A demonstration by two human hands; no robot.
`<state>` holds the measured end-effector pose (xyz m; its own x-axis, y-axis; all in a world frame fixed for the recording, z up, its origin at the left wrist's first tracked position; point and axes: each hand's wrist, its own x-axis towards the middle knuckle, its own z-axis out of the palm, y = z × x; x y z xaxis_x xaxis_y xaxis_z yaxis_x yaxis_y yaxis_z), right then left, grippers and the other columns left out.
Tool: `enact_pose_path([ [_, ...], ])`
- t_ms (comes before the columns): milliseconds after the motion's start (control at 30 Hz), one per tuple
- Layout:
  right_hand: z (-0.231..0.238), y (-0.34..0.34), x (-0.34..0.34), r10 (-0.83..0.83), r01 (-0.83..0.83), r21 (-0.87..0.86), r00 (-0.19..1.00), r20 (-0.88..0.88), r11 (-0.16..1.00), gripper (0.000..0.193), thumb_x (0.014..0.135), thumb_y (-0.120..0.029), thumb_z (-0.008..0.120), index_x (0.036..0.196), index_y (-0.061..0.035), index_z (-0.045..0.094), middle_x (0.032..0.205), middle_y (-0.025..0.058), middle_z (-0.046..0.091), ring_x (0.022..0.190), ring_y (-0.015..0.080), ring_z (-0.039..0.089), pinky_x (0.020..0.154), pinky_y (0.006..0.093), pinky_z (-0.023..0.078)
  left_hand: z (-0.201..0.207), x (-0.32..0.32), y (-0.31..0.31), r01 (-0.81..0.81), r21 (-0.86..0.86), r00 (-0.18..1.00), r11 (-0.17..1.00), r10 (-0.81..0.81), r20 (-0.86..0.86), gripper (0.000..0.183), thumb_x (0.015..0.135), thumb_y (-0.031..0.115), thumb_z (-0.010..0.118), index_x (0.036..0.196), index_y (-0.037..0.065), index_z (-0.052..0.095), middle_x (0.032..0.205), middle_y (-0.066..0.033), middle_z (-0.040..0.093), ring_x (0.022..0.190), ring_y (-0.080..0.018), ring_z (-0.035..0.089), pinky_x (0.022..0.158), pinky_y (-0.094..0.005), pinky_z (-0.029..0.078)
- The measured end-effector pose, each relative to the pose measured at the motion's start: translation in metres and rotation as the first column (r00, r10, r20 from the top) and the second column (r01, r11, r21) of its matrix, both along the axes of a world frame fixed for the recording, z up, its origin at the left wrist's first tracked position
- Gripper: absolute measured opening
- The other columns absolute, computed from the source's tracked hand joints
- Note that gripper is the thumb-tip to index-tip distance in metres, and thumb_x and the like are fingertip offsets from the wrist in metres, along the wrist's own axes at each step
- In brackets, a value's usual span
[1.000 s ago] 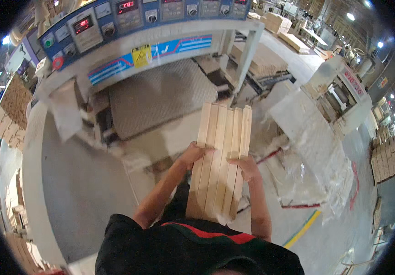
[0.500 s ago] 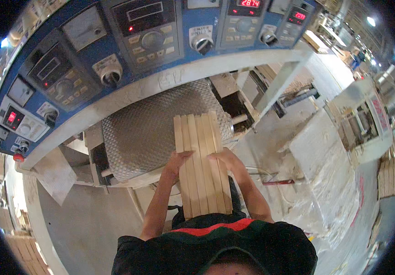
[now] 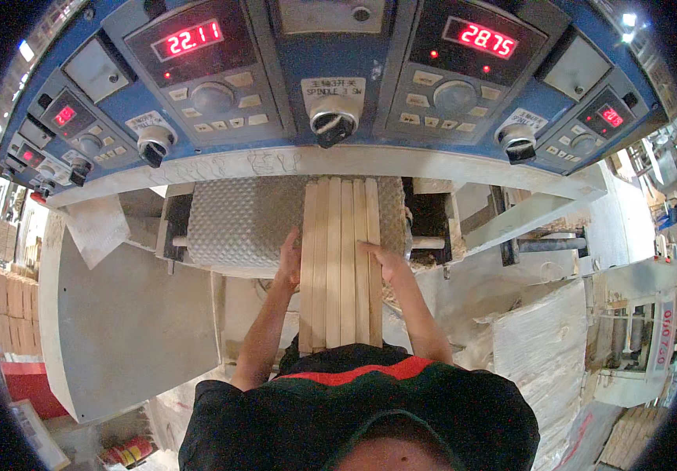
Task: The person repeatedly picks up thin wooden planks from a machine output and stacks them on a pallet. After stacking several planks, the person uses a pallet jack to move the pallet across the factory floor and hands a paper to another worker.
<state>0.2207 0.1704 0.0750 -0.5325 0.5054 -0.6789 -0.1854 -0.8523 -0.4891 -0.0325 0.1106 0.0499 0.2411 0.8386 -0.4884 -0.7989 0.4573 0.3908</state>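
Note:
Several long pale wooden slats (image 3: 341, 259) lie side by side as one flat bundle, pointing away from me onto a grey textured feed belt (image 3: 244, 220). My left hand (image 3: 288, 263) presses the bundle's left edge. My right hand (image 3: 385, 263) lies over its right edge, fingers on top of the outer slat. The far ends of the slats reach under the blue control panel (image 3: 330, 71).
The blue panel overhead carries red digital displays (image 3: 189, 39), knobs (image 3: 332, 125) and buttons. A grey metal table (image 3: 118, 330) stands to my left. White wrapped material (image 3: 542, 353) sits at the right. A red object (image 3: 32, 385) stands at the lower left, with stacked wood (image 3: 9, 298) above it.
I have stepped closer to the machine, which now fills the upper view. The slat bundle has moved forward onto the textured belt, with both hands still on its edges.

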Motion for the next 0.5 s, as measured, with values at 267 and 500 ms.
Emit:
enact_pose_path([
  [267, 0.036, 0.003, 0.015, -0.069, 0.048, 0.17, 0.991, 0.117, 0.984, 0.059, 0.077, -0.028, 0.073, 0.122, 0.0013, 0.049, 0.113, 0.0119, 0.059, 0.098, 0.0221, 0.06, 0.082, 0.0371, 0.053, 0.054, 0.05, 0.012, -0.099, 0.078, 0.987, 0.992, 0.089, 0.131, 0.046, 0.094, 0.038, 0.04, 0.122, 0.004, 0.051, 0.115, -0.0118, 0.06, 0.101, -0.0275, 0.059, 0.082, -0.0405, 0.052],
  [500, 0.008, 0.002, 0.024, -0.111, 0.105, 0.095, 0.992, 0.063, 0.99, 0.048, 0.081, -0.023, 0.069, 0.119, -0.0005, 0.051, 0.11, 0.0125, 0.06, 0.096, 0.0233, 0.062, 0.079, 0.0376, 0.054, 0.021, 0.042, 0.015, -0.079, 0.152, 0.961, 0.985, 0.035, 0.274, 0.042, 0.094, 0.037, 0.041, 0.118, 0.006, 0.055, 0.111, -0.0097, 0.062, 0.1, -0.0256, 0.06, 0.084, -0.0393, 0.051],
])
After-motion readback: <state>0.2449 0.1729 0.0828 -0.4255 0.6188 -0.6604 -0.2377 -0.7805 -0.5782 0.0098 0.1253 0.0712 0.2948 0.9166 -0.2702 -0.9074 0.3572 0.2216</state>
